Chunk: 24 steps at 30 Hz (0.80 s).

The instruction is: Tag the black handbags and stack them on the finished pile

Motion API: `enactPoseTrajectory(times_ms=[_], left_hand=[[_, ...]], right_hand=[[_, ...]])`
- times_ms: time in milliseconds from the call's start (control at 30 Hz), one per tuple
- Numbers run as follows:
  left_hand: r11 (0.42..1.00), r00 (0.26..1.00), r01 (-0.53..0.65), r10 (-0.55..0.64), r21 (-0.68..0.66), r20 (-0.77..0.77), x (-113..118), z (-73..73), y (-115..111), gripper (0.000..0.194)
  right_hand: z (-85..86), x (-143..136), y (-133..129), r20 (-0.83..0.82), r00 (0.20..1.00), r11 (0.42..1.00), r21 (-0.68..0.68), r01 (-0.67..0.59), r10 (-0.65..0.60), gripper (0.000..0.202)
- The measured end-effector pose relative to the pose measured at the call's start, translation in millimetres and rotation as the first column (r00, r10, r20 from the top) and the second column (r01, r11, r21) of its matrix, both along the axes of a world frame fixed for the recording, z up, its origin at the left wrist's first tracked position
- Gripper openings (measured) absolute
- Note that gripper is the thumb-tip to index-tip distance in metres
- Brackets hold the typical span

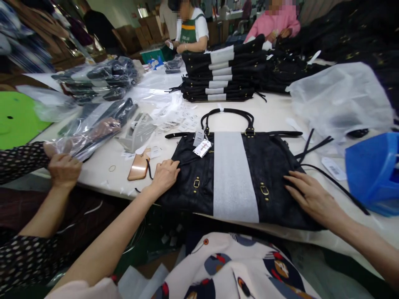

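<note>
A black bag (199, 191) lies flat on the white table before me, its handles (230, 111) pointing away and a white foam strip (234, 178) down its middle. White tags (202, 148) hang at its upper left. My left hand (165, 176) touches the bag's left edge, fingers bent and close together; whether they pinch anything is hidden. On the bag's right side rests my right hand (307, 191), its fingers spread and holding nothing. A gold-coloured phone (138, 167) sits left of my left hand, near a thin black cord.
Folded black bags (221, 74) are stacked behind. A co-worker's hands (64, 168) handle a plastic-wrapped bag (93, 124) at left. Clear plastic (343, 95) and a blue holder (370, 170) stand right. Loose tags (177, 114) litter the table (268, 114). Two people work opposite.
</note>
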State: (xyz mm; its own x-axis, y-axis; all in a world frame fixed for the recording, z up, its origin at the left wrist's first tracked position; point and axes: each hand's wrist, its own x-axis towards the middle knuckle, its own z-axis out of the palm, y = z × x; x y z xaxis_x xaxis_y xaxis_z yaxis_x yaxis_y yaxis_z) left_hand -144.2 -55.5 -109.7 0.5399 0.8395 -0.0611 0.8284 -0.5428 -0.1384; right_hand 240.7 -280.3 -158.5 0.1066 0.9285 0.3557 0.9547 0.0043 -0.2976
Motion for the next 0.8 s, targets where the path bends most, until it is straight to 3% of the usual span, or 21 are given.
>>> enactPoseTrajectory(times_ms=[133,233,300,367,433,567,633,733,800], left_hand=[[0.997,0.991,0.023,-0.032,-0.068,-0.128,23,20.9,-14,0.029],[0.954,0.976,0.204,-0.215,-0.221,-0.027,21,39.2,-46,0.029],[0.898,0.943,0.332,-0.324,-0.29,0.074,6,43.2,-65,0.037],[0.893,0.922,0.387,-0.368,-0.231,0.123,-16,35.9,-75,0.054],[0.913,0.922,0.382,-0.367,-0.146,0.122,-38,17.9,-78,0.057],[0.915,0.908,0.403,-0.396,-0.029,0.133,-64,-27.4,-74,0.056],[0.913,0.902,0.406,-0.406,0.03,0.145,-70,-39.0,-74,0.06],[0.892,0.885,0.451,-0.451,0.028,0.118,-73,-28.9,-70,0.067],[0.871,0.865,0.49,-0.49,0.034,0.104,-62,-6.5,-63,0.069]], right_hand=[[1.9,-12,-1,-0.001,1.0,1.0,0.013,0.018,-0.018,0.039],[17.4,-20,-9,0.036,0.999,1.0,0.012,-0.003,0.003,0.036],[27.0,-24,-21,0.076,0.993,0.995,-0.021,-0.094,0.095,0.034],[30.1,-27,-34,0.12,0.967,0.973,-0.09,-0.214,0.224,0.038],[24.3,-27,-46,0.165,0.937,0.946,-0.162,-0.282,0.308,0.045],[4.6,-25,-59,0.205,0.918,0.929,-0.225,-0.294,0.34,0.056],[5.5,-25,-61,0.173,0.923,0.924,-0.239,-0.299,0.344,0.058],[23.9,-23,-68,0.01,0.965,0.945,-0.203,-0.255,0.262,0.054],[37.1,-21,-74,-0.181,0.983,0.991,-0.128,-0.047,0.023,0.054]])
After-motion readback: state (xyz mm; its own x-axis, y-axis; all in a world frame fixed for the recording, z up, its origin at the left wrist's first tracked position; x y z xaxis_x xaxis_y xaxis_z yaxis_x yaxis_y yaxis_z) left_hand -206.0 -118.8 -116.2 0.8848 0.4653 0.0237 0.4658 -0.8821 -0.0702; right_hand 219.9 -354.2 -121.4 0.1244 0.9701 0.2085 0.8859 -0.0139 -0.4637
